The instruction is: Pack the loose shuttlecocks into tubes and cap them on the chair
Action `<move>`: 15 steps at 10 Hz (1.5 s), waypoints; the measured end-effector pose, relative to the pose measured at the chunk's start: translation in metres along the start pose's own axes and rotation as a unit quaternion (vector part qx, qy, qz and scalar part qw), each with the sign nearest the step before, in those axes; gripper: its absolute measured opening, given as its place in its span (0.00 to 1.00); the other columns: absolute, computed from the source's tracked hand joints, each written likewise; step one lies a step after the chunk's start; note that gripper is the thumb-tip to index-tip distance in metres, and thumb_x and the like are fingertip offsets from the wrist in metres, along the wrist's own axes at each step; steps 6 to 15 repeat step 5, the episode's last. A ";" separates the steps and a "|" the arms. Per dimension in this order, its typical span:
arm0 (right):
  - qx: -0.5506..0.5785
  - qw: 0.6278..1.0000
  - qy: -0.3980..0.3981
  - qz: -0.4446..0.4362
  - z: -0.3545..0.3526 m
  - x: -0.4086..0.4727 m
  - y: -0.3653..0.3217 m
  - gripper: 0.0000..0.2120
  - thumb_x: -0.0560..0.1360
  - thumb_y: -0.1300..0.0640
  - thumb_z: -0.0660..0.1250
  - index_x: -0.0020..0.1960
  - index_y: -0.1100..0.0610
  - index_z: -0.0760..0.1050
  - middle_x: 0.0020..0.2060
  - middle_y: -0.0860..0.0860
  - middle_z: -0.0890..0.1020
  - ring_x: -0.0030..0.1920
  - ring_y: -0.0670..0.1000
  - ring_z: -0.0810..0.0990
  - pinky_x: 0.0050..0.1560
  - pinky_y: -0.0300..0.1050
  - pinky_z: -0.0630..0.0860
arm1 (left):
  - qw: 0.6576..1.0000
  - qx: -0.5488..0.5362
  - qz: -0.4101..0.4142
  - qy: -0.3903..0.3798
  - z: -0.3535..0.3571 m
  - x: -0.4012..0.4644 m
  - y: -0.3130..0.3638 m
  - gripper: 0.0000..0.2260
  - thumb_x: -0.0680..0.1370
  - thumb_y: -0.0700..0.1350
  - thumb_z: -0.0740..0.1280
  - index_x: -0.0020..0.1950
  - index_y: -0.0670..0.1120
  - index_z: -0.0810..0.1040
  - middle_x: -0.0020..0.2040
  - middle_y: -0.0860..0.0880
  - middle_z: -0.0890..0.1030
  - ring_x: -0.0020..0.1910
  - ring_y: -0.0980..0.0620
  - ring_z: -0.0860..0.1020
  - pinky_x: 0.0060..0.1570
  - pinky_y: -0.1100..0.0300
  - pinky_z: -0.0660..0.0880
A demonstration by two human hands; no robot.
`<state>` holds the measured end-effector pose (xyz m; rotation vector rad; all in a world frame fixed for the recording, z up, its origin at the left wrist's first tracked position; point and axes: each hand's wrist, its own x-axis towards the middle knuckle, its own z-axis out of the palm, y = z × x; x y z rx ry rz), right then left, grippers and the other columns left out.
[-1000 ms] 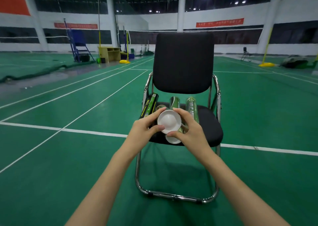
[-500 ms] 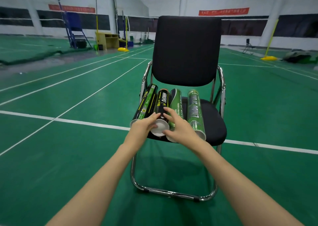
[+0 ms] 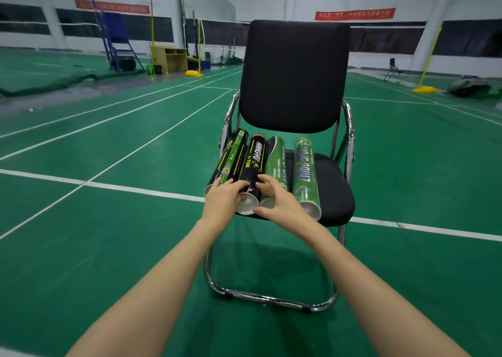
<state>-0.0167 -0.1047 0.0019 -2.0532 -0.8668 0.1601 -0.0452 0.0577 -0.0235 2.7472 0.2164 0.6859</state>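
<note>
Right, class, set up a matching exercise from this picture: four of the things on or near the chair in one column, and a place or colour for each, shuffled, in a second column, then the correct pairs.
Things:
1. black tube
2. rightmost green tube
3. left hand
4. chair backrest

Descriptions:
A. lies alone at the seat's right, untouched
B. second from the left, between both hands
C. black padding, upright behind the tubes
D. rests on the near ends of the two left tubes

Pairs: 1-B, 2-A, 3-D, 4-C
</note>
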 end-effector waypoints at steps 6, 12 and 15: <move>-0.085 0.991 0.075 -0.071 -0.056 -0.046 -0.041 0.24 0.75 0.50 0.66 0.69 0.50 0.64 0.66 0.46 0.72 0.64 0.43 0.69 0.60 0.37 0.65 | 0.997 -0.075 -0.016 -0.016 -0.076 -0.008 0.050 0.30 0.73 0.53 0.66 0.73 0.58 0.58 0.70 0.52 0.67 0.63 0.48 0.72 0.50 0.53 0.69; -0.085 0.991 0.075 -0.071 -0.056 -0.046 -0.041 0.24 0.75 0.50 0.66 0.69 0.50 0.64 0.66 0.46 0.72 0.64 0.43 0.69 0.60 0.37 0.65 | 0.997 -0.075 -0.016 -0.016 -0.076 -0.008 0.050 0.30 0.73 0.53 0.66 0.73 0.58 0.58 0.70 0.52 0.67 0.63 0.48 0.72 0.50 0.53 0.69; -0.085 0.991 0.075 -0.071 -0.056 -0.046 -0.041 0.24 0.75 0.50 0.66 0.69 0.50 0.64 0.66 0.46 0.72 0.64 0.43 0.69 0.60 0.37 0.65 | 0.997 -0.075 -0.016 -0.016 -0.076 -0.008 0.050 0.30 0.73 0.53 0.66 0.73 0.58 0.58 0.70 0.52 0.67 0.63 0.48 0.72 0.50 0.53 0.69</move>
